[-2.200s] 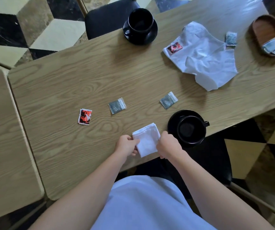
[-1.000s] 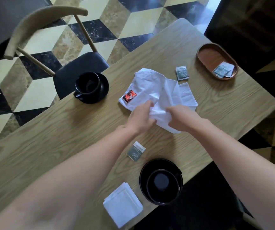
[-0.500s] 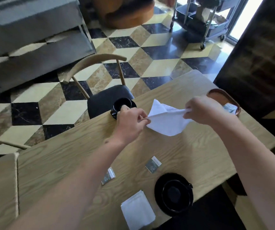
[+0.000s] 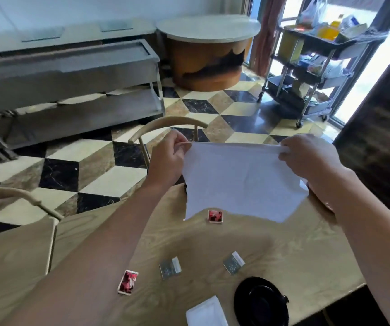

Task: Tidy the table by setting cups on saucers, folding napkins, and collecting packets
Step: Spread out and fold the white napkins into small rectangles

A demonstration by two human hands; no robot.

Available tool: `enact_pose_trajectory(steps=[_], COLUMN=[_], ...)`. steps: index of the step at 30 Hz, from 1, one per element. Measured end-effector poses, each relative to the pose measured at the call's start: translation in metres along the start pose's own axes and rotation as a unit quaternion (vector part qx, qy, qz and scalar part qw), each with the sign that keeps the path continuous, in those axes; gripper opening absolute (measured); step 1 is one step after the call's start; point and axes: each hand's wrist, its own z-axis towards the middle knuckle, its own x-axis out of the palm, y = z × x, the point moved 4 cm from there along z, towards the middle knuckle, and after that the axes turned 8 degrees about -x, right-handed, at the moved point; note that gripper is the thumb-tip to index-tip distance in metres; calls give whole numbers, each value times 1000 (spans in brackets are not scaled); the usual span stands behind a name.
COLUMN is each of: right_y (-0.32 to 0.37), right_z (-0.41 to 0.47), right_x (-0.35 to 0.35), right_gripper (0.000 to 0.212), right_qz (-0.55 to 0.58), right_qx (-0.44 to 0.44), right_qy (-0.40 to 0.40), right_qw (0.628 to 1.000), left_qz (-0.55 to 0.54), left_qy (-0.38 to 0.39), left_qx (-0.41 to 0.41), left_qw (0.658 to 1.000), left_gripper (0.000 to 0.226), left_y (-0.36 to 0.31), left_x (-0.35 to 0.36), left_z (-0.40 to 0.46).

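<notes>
A white napkin (image 4: 241, 182) hangs spread out above the wooden table (image 4: 295, 250). My left hand (image 4: 168, 158) pinches its upper left corner and my right hand (image 4: 306, 156) pinches its upper right corner. Under its lower edge lies a red packet (image 4: 215, 216). Nearer to me lie another red packet (image 4: 128, 281) and two grey packets (image 4: 170, 267) (image 4: 234, 262). A folded white napkin (image 4: 206, 312) sits at the front edge beside a black cup on its saucer (image 4: 261, 302). The far cup and the tray are hidden behind the napkin and my arm.
A chair with a curved wooden back (image 4: 168, 124) stands at the table's far side, and another chair back (image 4: 20, 198) shows at the left. A second table (image 4: 12, 257) adjoins on the left. A metal trolley (image 4: 311, 64) and a round table (image 4: 208, 50) stand farther off.
Both hands have raised the crumpled napkin off the table and pulled it out flat by its top corners. The red packet that lay on it now rests on the table. The view has tilted upward.
</notes>
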Motion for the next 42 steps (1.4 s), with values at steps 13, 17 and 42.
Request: enact_pose_trajectory(steps=[13,17,42], right_y=[156,212,262], right_z=[24,62,-127], right_x=[-31,3,200], right_gripper=[17,20,19], right_qz=[112,175,289], right_qx=[-112,-101,-118], right_qy=[8,45,38], right_qw=[987,978,949], left_qz=[110,274,223], left_qy=[-73,-36,-44], left_qx=[-92,-158,-199], left_qw=[987,948,953], left_gripper=[10,17,15], left_y=[111,161,326], left_x=[-216,-254,-223], left_z=[-24,-13,-263])
